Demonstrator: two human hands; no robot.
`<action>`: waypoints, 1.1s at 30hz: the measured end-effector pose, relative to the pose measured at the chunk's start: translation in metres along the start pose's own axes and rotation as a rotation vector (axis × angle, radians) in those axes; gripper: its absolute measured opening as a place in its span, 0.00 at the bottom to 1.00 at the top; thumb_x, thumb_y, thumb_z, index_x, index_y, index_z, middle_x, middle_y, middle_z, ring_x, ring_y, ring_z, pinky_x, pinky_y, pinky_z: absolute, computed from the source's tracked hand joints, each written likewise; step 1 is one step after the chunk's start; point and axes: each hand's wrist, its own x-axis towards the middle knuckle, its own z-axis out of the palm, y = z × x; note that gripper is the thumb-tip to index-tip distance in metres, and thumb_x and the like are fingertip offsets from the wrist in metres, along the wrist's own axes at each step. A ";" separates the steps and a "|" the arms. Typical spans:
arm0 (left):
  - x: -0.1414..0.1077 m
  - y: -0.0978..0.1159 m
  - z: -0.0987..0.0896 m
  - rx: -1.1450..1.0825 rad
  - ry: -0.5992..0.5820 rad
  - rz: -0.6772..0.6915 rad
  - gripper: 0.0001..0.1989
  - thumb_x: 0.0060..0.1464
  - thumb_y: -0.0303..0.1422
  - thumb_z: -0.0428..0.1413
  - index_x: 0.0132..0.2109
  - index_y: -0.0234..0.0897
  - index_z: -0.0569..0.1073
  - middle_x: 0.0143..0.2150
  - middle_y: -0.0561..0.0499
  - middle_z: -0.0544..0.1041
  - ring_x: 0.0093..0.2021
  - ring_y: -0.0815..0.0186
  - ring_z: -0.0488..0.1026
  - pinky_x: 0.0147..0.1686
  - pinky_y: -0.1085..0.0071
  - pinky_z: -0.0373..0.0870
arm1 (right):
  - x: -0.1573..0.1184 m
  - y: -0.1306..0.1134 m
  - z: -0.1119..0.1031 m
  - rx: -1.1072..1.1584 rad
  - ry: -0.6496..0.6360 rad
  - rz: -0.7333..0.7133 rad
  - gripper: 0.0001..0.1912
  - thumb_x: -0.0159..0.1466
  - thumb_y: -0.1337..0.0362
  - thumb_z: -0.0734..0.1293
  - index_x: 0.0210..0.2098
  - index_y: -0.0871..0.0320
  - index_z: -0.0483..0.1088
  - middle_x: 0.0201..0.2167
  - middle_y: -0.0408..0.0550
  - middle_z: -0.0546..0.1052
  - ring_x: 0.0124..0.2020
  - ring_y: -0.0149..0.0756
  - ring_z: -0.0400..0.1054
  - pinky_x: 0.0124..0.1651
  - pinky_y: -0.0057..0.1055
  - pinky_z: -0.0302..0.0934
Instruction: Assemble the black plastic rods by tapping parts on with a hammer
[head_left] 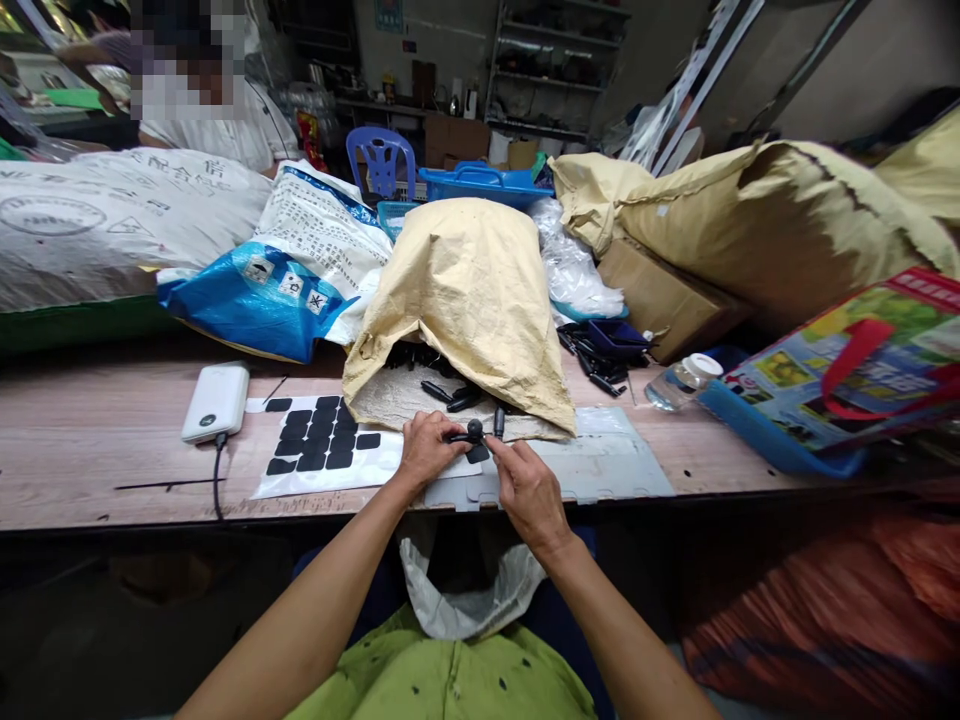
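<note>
My left hand [429, 447] is closed on a small black part with a round knob [475, 430], just in front of the open mouth of a tan woven sack [480, 290]. My right hand [531, 492] reaches the same part from the other side, its thumb and forefinger pinched at the knob; what they grip there is too small to name. Several black cylindrical pieces [465, 398] lie in the sack's mouth, and one stands out [499, 422] right behind my fingers. Left of my hands is a white sheet with rounded black stickers [318, 434].
A white power bank [216, 402] with a cable lies at left. To the right are loose black parts [600, 368], a clear jar [681, 382] and a blue tray [780, 440] holding a printed bag. Full sacks [112, 220] line the back; another person [210, 130] is beyond them.
</note>
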 end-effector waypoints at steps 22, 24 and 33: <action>-0.002 -0.004 0.006 0.039 0.037 0.028 0.09 0.50 0.37 0.66 0.41 0.49 0.83 0.40 0.52 0.79 0.48 0.56 0.68 0.51 0.58 0.60 | -0.003 0.105 -0.015 -0.349 0.006 -0.118 0.17 0.71 0.65 0.61 0.55 0.50 0.74 0.37 0.49 0.72 0.41 0.41 0.64 0.45 0.34 0.58; -0.002 -0.004 0.006 0.046 0.038 0.029 0.09 0.50 0.37 0.66 0.41 0.49 0.82 0.41 0.52 0.79 0.48 0.56 0.68 0.51 0.58 0.60 | -0.004 0.103 -0.016 -0.359 -0.003 -0.108 0.17 0.71 0.65 0.60 0.55 0.50 0.74 0.37 0.49 0.72 0.42 0.41 0.63 0.45 0.35 0.57; 0.000 -0.005 0.007 0.065 0.037 0.028 0.09 0.53 0.39 0.65 0.42 0.49 0.83 0.42 0.52 0.79 0.48 0.55 0.68 0.51 0.57 0.60 | -0.003 0.101 -0.016 -0.367 0.009 -0.085 0.16 0.71 0.63 0.60 0.54 0.52 0.74 0.38 0.50 0.73 0.42 0.42 0.63 0.44 0.35 0.57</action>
